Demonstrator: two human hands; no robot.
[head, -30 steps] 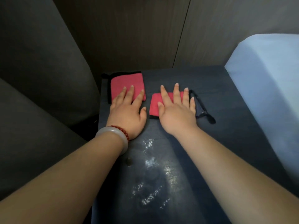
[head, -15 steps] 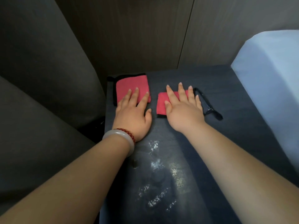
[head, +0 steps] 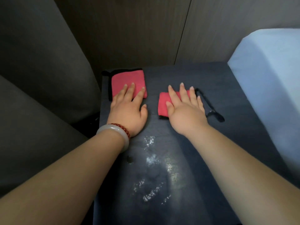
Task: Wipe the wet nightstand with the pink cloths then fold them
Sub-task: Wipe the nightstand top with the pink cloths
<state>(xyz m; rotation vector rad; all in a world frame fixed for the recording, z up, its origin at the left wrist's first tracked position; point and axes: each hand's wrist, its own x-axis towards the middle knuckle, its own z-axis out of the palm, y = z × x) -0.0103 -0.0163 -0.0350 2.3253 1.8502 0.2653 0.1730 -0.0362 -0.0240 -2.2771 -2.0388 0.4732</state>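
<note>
1. Stage of the task. Wiping appears barely begun. Glistening water patches (head: 152,159) lie unwiped at 6 o'clock on the dark, matt nightstand tabletop (head: 243,143), on the side nearest the person. Both cloths sit in the far half, apart from the wet area.
2. Work left. As judged here, the cloths must be drawn back over the water, and the final folding is not yet done.
3. Left pink cloth (head: 128,78). This small rectangular terry piece with black binding lies flat at 11 o'clock, close to the tabletop's far left corner. Whether it is doubled over cannot be told.
4. Right pink cloth (head: 163,104). It is the same material, at 12 o'clock, and mostly covered by the hand. A black edge shows on its near side. A thin black hanging loop (head: 209,108) trails from it toward 4 o'clock.
5. Hands. The left hand (head: 128,109) lies flat, its straight fingers pressing on the near part of the left cloth. The right hand (head: 186,111) is likewise flat and spread, pressing on the right cloth. Neither grips.
6. Surroundings. A pale bangle (head: 113,135) and a red bead bracelet (head: 121,127) circle the left wrist. A pale blue bed (head: 267,78) adjoins at 3 o'clock.
</note>
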